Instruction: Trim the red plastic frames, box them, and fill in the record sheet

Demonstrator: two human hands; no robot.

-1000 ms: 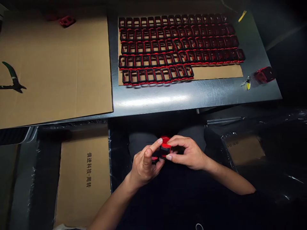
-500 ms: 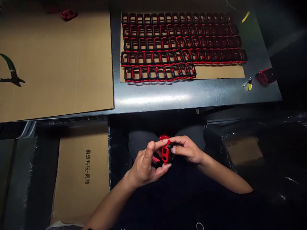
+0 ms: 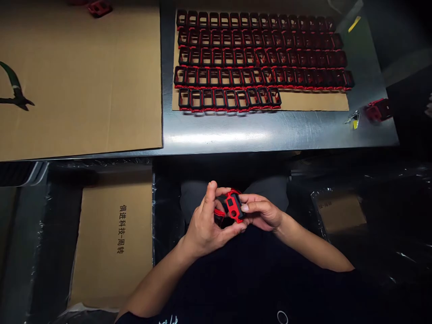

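Above my lap, a red-and-black plastic housing with a square hole and a round hole in its red face is tilted between my two hands. My left hand grips it with the thumb below and fingers above, the index finger raised. Another red-and-black part sits in the left palm, mostly hidden by the fingers. From the other side, my right hand pinches the black side of the housing, its thumb on top and its lower fingers underneath.
On the metal table, rows of similar red-and-black frames stand on cardboard. A larger cardboard sheet carries green-handled cutters and a red part. Another housing lies at the right. Cardboard boxes flank my lap.
The housing has turned and tilted, its lower end swinging right. My right hand's fingers have shifted from its top end to its side. The view has moved slightly.
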